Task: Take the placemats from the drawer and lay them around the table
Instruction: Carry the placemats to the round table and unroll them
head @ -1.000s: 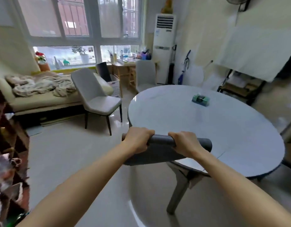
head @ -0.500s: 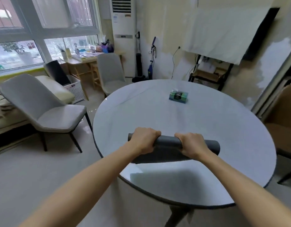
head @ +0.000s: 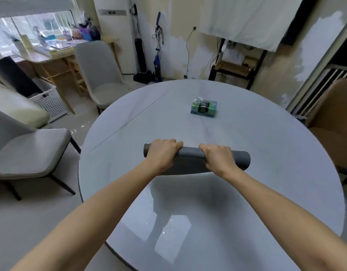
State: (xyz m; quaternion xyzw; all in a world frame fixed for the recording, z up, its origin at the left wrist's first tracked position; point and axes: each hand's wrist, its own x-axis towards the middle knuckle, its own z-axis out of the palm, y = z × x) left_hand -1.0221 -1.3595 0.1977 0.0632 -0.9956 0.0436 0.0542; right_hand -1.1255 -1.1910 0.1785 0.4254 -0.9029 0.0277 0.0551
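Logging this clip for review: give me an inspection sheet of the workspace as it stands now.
Surface: round grey table, glossy, seam across its left part.
Job's things: rolled dark grey placemats held above the table; none laid out yet.
Clutter: green tissue pack on the far side.
Grippers: left hand and right hand both grip the roll.
Cables: black cord hanging down the far wall.
Surroundings: grey chairs at left, brown chair at right, wooden desk by the window.

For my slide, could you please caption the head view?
Both hands, left and right, grip rolled grey placemats over the round table.
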